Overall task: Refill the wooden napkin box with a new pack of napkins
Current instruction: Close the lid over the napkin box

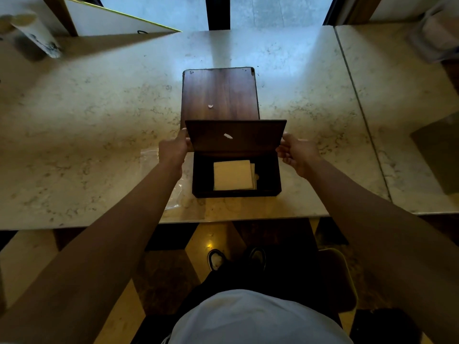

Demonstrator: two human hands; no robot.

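Note:
The dark wooden napkin box stands open near the front edge of the marble table. Inside lies a stack of cream napkins, with dark space left of it. Over the box's far side I hold a wooden lid panel, tilted up and bearing a small white mark. My left hand grips its left end and my right hand grips its right end. A second wooden panel lies flat on the table just behind. A clear plastic wrapper lies left of the box, partly under my left arm.
A white cylinder and a white board are at the far left. A second table joins on the right, with a dark flat object and a blurred container. A stool stands on the floor at lower right.

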